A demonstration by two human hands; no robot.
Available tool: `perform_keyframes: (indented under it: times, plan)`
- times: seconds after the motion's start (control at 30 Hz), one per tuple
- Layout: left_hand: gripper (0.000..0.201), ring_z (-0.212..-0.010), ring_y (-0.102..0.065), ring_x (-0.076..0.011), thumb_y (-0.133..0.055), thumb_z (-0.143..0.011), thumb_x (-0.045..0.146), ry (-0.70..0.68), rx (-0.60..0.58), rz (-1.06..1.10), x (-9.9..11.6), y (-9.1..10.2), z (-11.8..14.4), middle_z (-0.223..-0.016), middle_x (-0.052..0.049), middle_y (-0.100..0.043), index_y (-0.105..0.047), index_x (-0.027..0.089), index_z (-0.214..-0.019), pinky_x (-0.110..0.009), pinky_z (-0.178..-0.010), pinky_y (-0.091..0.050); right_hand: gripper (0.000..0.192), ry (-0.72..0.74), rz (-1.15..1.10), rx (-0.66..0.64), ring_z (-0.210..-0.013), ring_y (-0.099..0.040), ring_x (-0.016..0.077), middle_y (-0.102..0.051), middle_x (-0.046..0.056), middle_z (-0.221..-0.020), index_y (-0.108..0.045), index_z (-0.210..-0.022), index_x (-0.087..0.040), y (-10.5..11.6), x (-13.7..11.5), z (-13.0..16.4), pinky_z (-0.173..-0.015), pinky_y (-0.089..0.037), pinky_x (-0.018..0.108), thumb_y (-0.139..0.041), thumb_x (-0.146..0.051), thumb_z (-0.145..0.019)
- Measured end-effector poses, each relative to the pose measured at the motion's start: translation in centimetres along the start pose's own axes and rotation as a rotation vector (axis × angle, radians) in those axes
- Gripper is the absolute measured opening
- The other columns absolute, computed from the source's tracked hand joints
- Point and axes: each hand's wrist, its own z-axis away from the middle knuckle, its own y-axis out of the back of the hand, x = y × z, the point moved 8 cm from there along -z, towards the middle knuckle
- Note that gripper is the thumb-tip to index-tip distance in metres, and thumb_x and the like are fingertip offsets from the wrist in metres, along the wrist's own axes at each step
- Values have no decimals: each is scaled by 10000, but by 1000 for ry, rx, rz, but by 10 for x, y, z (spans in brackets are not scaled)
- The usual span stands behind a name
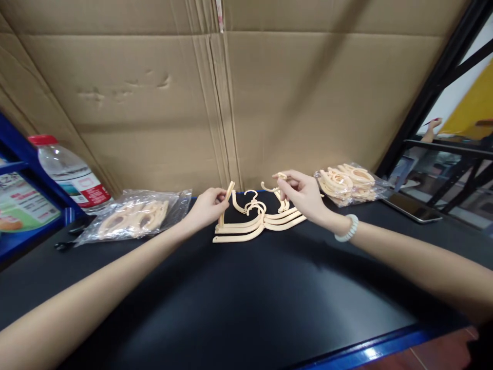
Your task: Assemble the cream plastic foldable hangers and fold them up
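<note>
Several cream plastic folding hangers (241, 231) lie unfolded and nested on the black tabletop, their hooks pointing away from me. My left hand (210, 205) is closed on a straight cream hanger arm (230, 191), held nearly upright at the left end of the nested hangers. On the other side, my right hand (302, 192) pinches a cream hanger piece (282, 176); the fingers hide most of it. Just below those fingertips is another hanger (283, 204), partly covered by the hand. A curved hanger arm (238, 203) lies between my hands, behind the nested hangers.
Clear plastic bags of hanger parts lie on both sides, a left bag (133, 218) and a right bag (346, 182). A bottle with a red cap (69, 172) leans at the left. The phone (412, 206) lies far right. Cardboard (154, 103) stands behind. Another person's hand (431, 129) shows beyond the rack.
</note>
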Motion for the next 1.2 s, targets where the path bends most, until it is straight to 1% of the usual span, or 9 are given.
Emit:
perform_keyframes:
  times: [0.2,0.3,0.4,0.53,0.67,0.77,0.9,1.03,1.2]
  plan:
    - [156,-736,-649,-150,-502,-823,302,-50,-20,435,26,-30,62,-875,-39,-654,-460,183,-916,-279,-646,-545,186,-197,-383,-108,-628,-604,122,-679,33,-727,-690,-963,-169,-23,-13,43,-537,-474,230,-584,-255,-837]
    - [208,-695,-617,-121,-601,-794,292,-21,-15,769,25,-42,78,-880,-29,-646,-467,180,-908,-254,-624,-539,226,-257,-556,-169,-775,-626,162,-690,75,-906,-705,-987,-183,-33,-9,55,-558,-498,246,-539,-226,-839]
    - [234,-762,-628,-134,-650,-789,273,11,17,898,18,-47,85,-894,-20,-642,-477,178,-915,-259,-653,-552,236,-315,-612,-171,-776,-613,169,-686,101,-951,-696,-1004,-170,-37,-1,62,-525,-487,249,-540,-290,-874]
    - [250,-818,-658,-143,-661,-811,253,14,53,973,12,-45,87,-919,-20,-677,-445,187,-919,-292,-762,-554,177,-376,-585,-154,-636,-569,117,-686,60,-884,-617,-920,-185,-42,10,67,-482,-446,226,-683,-302,-805]
    - [226,-864,-675,-150,-642,-849,237,-2,50,983,13,-42,89,-958,-28,-704,-423,195,-889,-308,-830,-536,299,-455,-678,-117,-639,-594,116,-699,2,-784,-478,-856,-225,-44,20,70,-580,-473,251,-754,-261,-747]
    - [210,-874,-678,-149,-630,-861,221,-12,60,1001,13,-41,90,-961,-19,-712,-422,200,-871,-297,-822,-534,278,-492,-674,-128,-726,-628,134,-711,31,-870,-559,-915,-211,-46,26,72,-663,-501,280,-764,-253,-734]
    - [211,-808,-670,-126,-639,-846,199,6,82,1027,10,-40,89,-943,-14,-715,-428,198,-849,-274,-790,-535,180,-523,-664,-150,-723,-625,124,-685,47,-936,-658,-784,-177,-48,29,73,-689,-520,287,-786,-270,-700]
    - [206,-784,-657,-120,-650,-827,186,30,87,1042,8,-40,89,-918,-15,-712,-444,194,-829,-260,-761,-535,196,-556,-694,-175,-711,-614,114,-668,26,-869,-691,-802,-181,-51,28,75,-703,-536,283,-800,-299,-689]
    - [214,-758,-651,-129,-673,-804,200,16,77,1028,10,-39,89,-910,-9,-708,-459,199,-796,-269,-749,-526,165,-561,-757,-260,-913,-617,151,-642,37,-978,-681,-800,-187,-57,19,76,-787,-559,288,-758,-326,-754]
